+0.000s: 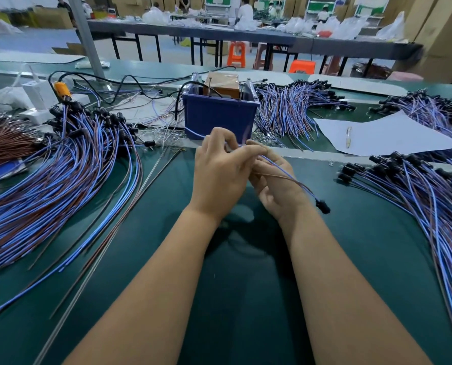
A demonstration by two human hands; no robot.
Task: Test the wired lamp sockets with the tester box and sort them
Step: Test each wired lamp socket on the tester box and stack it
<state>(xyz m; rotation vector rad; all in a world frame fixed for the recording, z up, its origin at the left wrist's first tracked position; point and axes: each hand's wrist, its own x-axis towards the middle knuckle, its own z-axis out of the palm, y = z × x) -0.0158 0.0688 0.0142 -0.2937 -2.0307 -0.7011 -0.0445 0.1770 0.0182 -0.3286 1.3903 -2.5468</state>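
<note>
Both my hands meet above the green table, just in front of the blue tester box. My left hand pinches the blue and brown wires of one wired lamp socket near their free ends. My right hand lies under it, palm up, fingers curled round the same wires. The wires run down to the right and end in the small black socket, which hangs beside my right wrist. Two metal plates and a rod stand up from the box.
A large pile of wired sockets fans out on the left. More piles lie at the right and behind the box. A white sheet with a pen lies at the right. People work at far tables.
</note>
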